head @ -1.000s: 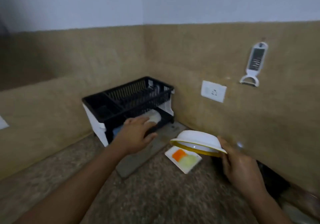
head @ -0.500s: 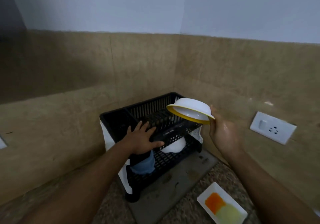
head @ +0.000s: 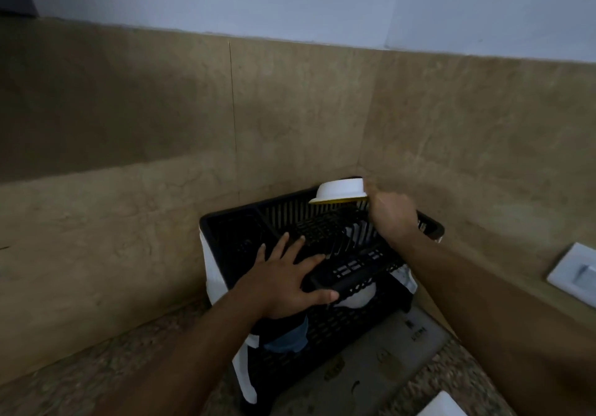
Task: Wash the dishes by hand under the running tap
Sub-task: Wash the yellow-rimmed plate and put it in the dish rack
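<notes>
A black two-tier dish rack (head: 232,232) with white side panels stands in the counter's corner. My right hand (head: 392,217) holds a white bowl with a yellow rim (head: 338,191) upside down over the back of the rack's top tier. My left hand (head: 283,282) lies on the front rail of the top tier, fingers spread and thumb under the rail. On the lower tier sit a white bowl (head: 354,299) and a blue cup (head: 287,338), both partly hidden.
The rack stands on a grey drain mat (head: 371,361) on a speckled stone counter (head: 80,383). Tan tiled walls close in behind and to the right. A white wall socket (head: 574,273) is at right. The corner of a white dish (head: 442,406) shows at the bottom edge.
My right hand has carried the bowl up from beside the small white dish to over the rack's back. My left hand has moved from the lower tier to the top rail.
</notes>
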Demonstrator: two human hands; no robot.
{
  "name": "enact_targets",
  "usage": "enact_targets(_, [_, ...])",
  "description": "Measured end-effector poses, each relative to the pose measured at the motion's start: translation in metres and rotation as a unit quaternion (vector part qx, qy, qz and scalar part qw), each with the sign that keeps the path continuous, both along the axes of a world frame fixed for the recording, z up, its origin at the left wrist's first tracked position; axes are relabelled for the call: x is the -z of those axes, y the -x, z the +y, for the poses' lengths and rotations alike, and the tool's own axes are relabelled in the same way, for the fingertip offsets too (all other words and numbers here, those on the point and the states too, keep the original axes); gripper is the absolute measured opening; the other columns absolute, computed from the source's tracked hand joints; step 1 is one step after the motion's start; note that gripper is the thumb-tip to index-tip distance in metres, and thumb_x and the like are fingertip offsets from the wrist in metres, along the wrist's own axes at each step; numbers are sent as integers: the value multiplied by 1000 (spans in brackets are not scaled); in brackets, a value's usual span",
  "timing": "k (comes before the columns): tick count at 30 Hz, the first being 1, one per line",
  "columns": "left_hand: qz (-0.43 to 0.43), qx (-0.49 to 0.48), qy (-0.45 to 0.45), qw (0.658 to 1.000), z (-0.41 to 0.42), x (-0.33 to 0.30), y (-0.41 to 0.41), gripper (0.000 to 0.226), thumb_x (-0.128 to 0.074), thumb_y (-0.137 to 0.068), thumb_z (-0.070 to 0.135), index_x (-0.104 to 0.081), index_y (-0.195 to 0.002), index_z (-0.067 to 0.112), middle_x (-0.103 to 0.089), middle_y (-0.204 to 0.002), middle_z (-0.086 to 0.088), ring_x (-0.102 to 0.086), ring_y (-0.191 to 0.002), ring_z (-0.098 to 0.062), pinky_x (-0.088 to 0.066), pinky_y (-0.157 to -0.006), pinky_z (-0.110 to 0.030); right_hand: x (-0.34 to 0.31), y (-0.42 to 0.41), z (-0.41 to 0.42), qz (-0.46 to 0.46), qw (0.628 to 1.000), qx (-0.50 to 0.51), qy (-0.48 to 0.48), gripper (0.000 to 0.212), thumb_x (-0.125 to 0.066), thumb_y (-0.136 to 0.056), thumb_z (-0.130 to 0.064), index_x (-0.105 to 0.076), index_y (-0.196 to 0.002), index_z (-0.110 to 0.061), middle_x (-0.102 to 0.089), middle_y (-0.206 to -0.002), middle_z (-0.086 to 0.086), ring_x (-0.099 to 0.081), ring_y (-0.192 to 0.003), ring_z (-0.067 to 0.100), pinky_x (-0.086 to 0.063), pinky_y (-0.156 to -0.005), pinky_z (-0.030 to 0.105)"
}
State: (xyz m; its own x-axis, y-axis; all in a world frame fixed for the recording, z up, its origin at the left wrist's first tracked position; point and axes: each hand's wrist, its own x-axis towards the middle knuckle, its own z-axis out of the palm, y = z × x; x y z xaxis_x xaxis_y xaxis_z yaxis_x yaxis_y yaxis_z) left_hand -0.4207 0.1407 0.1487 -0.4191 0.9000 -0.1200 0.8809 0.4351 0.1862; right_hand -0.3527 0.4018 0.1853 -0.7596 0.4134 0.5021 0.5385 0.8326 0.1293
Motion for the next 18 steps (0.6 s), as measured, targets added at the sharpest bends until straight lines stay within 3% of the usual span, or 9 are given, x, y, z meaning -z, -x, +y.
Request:
enact_targets(2, [-5,-1,1,1000,1,1,0,90,-21,-72,93,1,-149,51,19,-162,5,28,-145,-20,13,-116,-57,2,11,5,-37,998,-3,-59,62,-76,-69,3,-61,-129,-1,-69,-74,17,-62,-52,29,-29,-46,23])
enact_targets(5, [-3,-5,0,1000,0,4,0,90,-22,-73,92,1,-149,51,18,-162,6,28,-145,-18,13,-116,-57,16,20,19,-82,995,1,-56,60,-51,-93,-6,-34,-151,-6,-67,-111,16,-66,-85,31,-37,-57,31])
enact_targets(8, [-3,-8,-5,1000,2,4,2,90,-22,-73,92,0,-150,50,17,-162,6,28,-145,-18,13,-117,-57,26,24,35,-102,994,32,-22,63,-43,-97,-9,-18,-155,-5,-61,-121,14,-64,-93,29,-43,-61,35])
enact_targets(11, [-6,-6,-1,1000,3,3,1,91,-23,-73,92,-3,-150,49,16,-162,5,28,-145,-18,12,-117,-57,29,19,47,-158,986,16,53,75,-47,-96,-25,-9,-155,1,-44,-144,21,-54,-117,34,-50,-85,41])
enact_targets(13, [-9,-7,-1,1000,2,3,0,90,-23,-73,92,-4,-150,49,15,-163,5,27,-145,-18,12,-117,-57,27,15,45,-182,971,9,156,83,-44,-97,-43,-1,-156,-3,-21,-160,18,-36,-138,35,-38,-107,45])
enact_targets(15, [-10,-8,-2,1000,2,3,0,90,-24,-74,91,-6,-150,48,14,-163,5,27,-146,-18,12,-117,-56,28,17,43,-155,957,5,245,87,-35,-97,-60,3,-157,-11,-9,-164,14,-24,-145,33,-27,-115,48])
enact_targets(18, [-11,-11,-3,1000,3,4,0,91,-24,-72,92,-8,-150,48,12,-163,5,26,-146,-18,12,-117,-57,33,23,39,-113,952,13,284,90,-30,-91,-73,3,-157,-21,-11,-164,13,-21,-146,34,-25,-116,51])
